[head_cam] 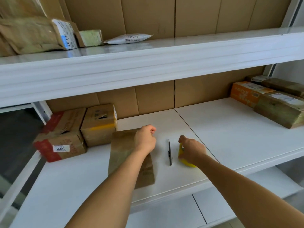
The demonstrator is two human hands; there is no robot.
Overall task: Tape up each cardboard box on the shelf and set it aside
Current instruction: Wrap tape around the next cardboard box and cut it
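Note:
A brown cardboard box (122, 150) lies on the white middle shelf (230, 137), front centre. My left hand (145, 139) rests over its far right corner, fingers curled with nothing seen in them. My right hand (191, 149) grips a yellow tape roll (182, 155) that sits on the shelf to the right of the box. A black knife (170, 153) lies between the box and the tape roll, pointing away from me. My left forearm hides part of the box's top.
Two taped boxes stand at the left: a red-printed box (60, 137) and a plain box (100, 125). An orange box (246, 92) and brown parcels (279, 109) sit at the right. The upper shelf holds parcels (36, 35) and a white mail bag (130, 38).

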